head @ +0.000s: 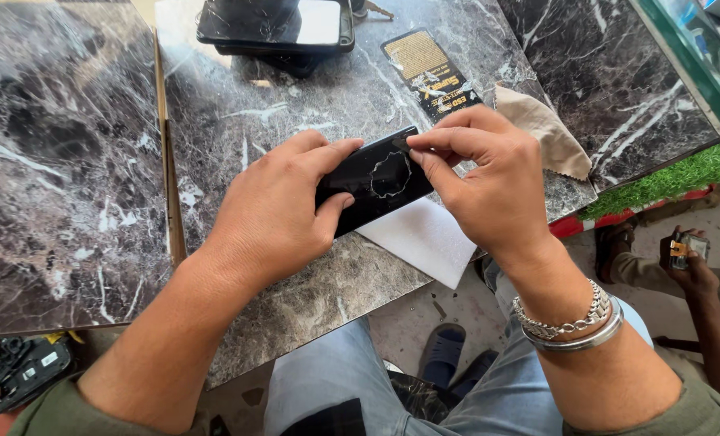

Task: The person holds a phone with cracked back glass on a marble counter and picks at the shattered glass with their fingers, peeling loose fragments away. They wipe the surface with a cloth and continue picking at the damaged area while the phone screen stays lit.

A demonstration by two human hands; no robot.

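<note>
A black smartphone [376, 182] lies face up on a dark marble counter [69, 161], partly over a white sheet [424, 238]. My left hand [275, 214] grips the phone's near end, thumb on the glass and forefinger along its far edge. My right hand [489, 182] pinches at the phone's top right corner with thumb and forefinger, apparently on a thin clear film. The glass shows an irregular light outline near its middle. Silver bracelets [570, 327] circle my right wrist.
A second dark device [275, 24] sits at the counter's far edge, beside a black and gold packet [431, 73] and a beige cloth [542, 129]. Another person's hand [687, 262] holds a small object at right. A black gadget [17, 367] lies low at left.
</note>
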